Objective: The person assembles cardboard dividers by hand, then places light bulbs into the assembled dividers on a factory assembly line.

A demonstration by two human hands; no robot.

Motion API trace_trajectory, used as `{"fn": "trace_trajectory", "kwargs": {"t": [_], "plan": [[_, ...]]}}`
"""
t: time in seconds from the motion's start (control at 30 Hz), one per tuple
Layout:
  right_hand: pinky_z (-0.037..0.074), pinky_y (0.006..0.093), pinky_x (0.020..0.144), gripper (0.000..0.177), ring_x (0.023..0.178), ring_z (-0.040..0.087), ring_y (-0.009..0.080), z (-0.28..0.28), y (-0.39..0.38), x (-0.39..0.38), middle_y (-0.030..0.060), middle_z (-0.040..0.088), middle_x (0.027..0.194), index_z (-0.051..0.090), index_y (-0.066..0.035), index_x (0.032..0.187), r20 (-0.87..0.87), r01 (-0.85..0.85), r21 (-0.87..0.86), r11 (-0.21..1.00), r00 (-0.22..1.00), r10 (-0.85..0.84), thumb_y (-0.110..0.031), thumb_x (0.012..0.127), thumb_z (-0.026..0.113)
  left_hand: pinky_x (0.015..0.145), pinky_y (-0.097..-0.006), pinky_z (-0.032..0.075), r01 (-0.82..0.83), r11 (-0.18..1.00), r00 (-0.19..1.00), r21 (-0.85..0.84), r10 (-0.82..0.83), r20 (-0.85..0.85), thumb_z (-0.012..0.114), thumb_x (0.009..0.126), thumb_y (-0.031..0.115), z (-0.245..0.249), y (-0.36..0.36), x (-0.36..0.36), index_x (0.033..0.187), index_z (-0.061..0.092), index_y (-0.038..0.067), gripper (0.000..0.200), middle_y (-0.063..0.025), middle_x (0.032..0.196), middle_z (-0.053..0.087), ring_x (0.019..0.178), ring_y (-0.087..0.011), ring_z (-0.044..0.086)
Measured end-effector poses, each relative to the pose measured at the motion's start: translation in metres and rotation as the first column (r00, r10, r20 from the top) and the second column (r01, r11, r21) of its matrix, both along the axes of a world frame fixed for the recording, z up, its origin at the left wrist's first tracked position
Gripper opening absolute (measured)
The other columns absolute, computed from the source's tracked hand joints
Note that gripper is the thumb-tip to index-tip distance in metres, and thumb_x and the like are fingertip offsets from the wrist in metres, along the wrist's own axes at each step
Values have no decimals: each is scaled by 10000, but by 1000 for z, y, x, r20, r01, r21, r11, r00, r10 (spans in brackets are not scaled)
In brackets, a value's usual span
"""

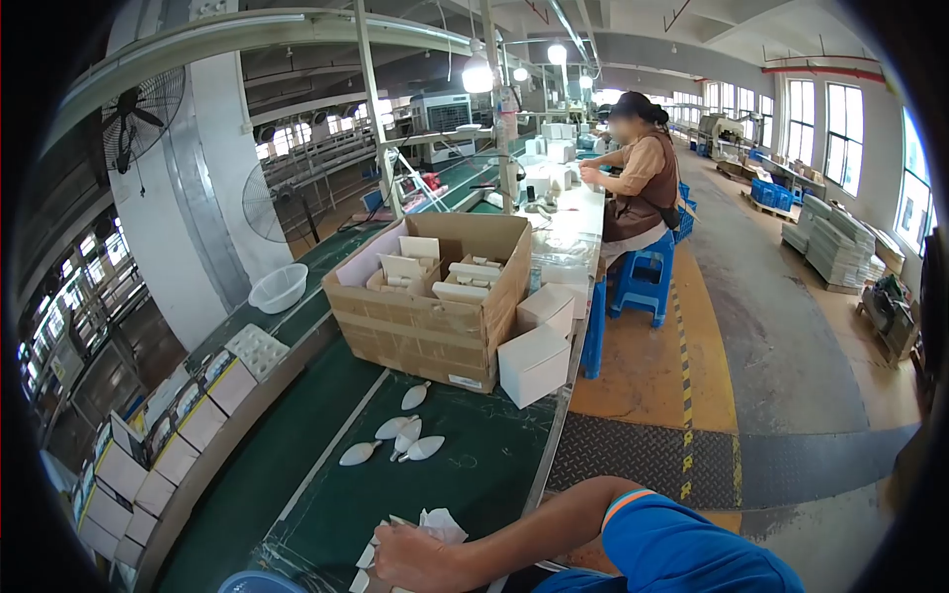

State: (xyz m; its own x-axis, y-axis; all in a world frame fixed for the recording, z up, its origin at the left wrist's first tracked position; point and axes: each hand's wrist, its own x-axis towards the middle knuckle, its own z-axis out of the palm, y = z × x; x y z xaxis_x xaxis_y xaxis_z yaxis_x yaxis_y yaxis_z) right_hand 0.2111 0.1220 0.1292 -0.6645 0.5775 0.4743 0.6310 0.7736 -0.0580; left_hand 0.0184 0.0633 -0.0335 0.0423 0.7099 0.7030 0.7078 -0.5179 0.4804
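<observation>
My right hand point(415, 558) is at the bottom of the view over the green work surface, its fingers closed on a white folded card piece point(364, 568). A crumpled-looking white flap or sheet point(443, 526) sticks out behind the knuckles. The blue-sleeved forearm reaches in from the right. My left hand is out of sight. Beyond the right hand lie several white candle-shaped bulbs point(423, 449), with a single bulb point(415, 396) closer to the large brown carton point(415, 341). The rim of a blue bowl point(259, 582) shows at the bottom edge, left of the hand.
White cartons point(536, 364) lean at the brown carton's right side. Packed boxes point(163, 463), a white moulded tray point(256, 352) and a white basin point(279, 288) line the left. Farther along the bench, a person point(643, 183) sits on a blue stool point(643, 282).
</observation>
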Motion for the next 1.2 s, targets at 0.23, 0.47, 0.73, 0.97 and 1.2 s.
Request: {"fn": "trace_trajectory", "kwargs": {"t": [0.23,0.47,0.73,0.97,1.2], "plan": [[477,294,540,144,829,569,207,6,-5,3,54,632,726,682,-43,735,264,13,-6,1000,965,-11,-163,740,602,936,-555,412,-30,1000,999,2,30,-19,877,593,492,6,-1,4,1335,447,-27,1003,-267,1279,473,1124,-474,492],[517,310,571,130,790,593,239,11,10,14,104,641,753,674,-25,766,167,80,-144,986,984,-55,-135,751,606,957,-550,391,-11,987,985,-162,39,171,912,552,420,-50,10,-12,1357,427,-11,1034,-276,1282,461,1144,-468,474],[530,445,618,132,645,654,344,10,19,26,141,620,643,638,-79,765,101,72,-252,965,994,-47,-191,792,574,975,-535,356,66,998,998,23,-67,19,896,576,367,18,-6,15,1337,399,9,977,-266,1324,409,1186,-441,430],[525,435,693,242,769,644,333,24,16,17,133,666,752,682,-79,793,123,157,-325,933,985,-123,-314,822,634,994,-495,357,65,998,998,-15,-65,-13,936,481,318,39,-3,21,1397,348,38,1124,-231,1328,423,1203,-410,434],[499,430,696,237,816,595,312,27,3,6,122,632,804,657,-38,782,72,190,-168,967,981,-180,-255,718,728,945,-486,331,98,990,988,-97,-86,125,901,527,248,39,-5,27,1372,436,134,972,-186,1370,408,1247,-359,424]]}}
